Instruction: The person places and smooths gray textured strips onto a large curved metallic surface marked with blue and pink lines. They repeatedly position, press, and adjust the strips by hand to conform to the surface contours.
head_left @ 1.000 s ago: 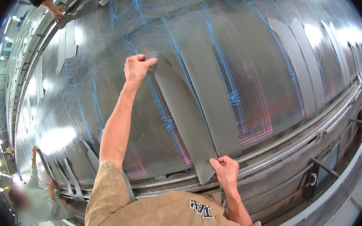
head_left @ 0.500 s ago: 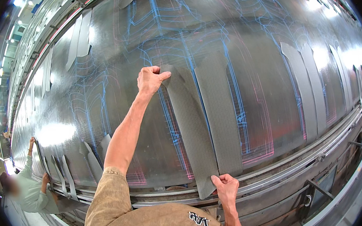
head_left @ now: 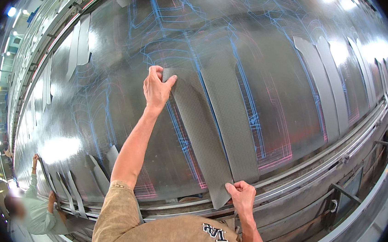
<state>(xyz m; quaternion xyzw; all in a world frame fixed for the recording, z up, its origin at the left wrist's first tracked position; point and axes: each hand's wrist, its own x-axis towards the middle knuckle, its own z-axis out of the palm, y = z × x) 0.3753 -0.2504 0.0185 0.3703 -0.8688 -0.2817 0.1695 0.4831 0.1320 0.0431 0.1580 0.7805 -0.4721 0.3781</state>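
Head cam: my left hand (head_left: 157, 89) is up on the far end of a long grey woven strip (head_left: 199, 135), fingers curled over its top corner, thumb pressing on the face, so closed on the strip. My right hand (head_left: 241, 195) pinches the near end of the same strip, fingers folded tight, low near the metal rim rail (head_left: 319, 166). The strip runs diag from far-left to near-right, flat on the big curved shiny mould surface (head_left: 113, 95), which carries blue + pink projected outlines. A 2nd grey strip (head_left: 229, 115) lies just right of mine, edges touching or nearly, can't tell which. More strips (head_left: 326, 86) far right, well apart, and a few (head_left: 79, 39) far left. Another person in a light green top (head_left: 38, 215) works at the near-left edge, one hand raised on the mould.
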